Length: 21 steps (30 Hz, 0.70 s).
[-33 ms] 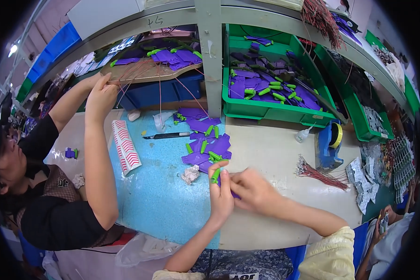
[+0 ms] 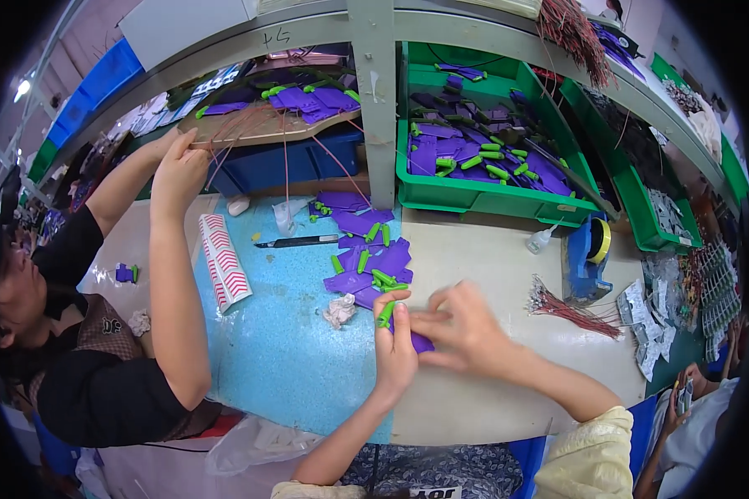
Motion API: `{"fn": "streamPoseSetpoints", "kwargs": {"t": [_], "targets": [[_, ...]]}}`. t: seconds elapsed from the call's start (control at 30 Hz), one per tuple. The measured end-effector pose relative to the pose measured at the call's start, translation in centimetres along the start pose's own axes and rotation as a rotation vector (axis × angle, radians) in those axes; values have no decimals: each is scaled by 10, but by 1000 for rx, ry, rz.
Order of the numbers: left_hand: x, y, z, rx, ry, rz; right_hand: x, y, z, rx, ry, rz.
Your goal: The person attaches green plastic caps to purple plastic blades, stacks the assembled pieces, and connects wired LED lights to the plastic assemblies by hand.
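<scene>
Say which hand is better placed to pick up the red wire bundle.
Probably the right hand: it is nearer the red wire bundle, while the left hand holds the green-and-purple piece. Blur hides the right hand's grip.

A blue tape dispenser (image 2: pixel 577 264) is positioned near a bundle of red wires (image 2: pixel 569 309). A dark knife (image 2: pixel 298 242) is laid near a red-and-white chevron sheet (image 2: pixel 224 264).

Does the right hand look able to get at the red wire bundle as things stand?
Probably yes: the right hand is at the purple piece in the left hand, and the red wire bundle lies uncovered to its right, nothing standing between them.
</scene>
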State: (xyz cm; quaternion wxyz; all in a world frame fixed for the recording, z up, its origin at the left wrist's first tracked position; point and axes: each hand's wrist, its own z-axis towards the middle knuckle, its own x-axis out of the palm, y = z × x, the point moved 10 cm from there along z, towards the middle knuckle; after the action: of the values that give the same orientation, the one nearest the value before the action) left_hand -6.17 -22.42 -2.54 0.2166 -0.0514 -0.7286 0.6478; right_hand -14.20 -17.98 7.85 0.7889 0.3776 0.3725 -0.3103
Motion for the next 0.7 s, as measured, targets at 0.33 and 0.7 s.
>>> {"fn": "streamPoseSetpoints", "kwargs": {"t": [0.33, 0.7], "targets": [[-43, -31, 5, -190, -76, 486, 31, -46, 32, 240, -88, 153], [-155, -61, 13, 269, -440, 1055, 86, -133, 78, 382, -1, -94]]}}
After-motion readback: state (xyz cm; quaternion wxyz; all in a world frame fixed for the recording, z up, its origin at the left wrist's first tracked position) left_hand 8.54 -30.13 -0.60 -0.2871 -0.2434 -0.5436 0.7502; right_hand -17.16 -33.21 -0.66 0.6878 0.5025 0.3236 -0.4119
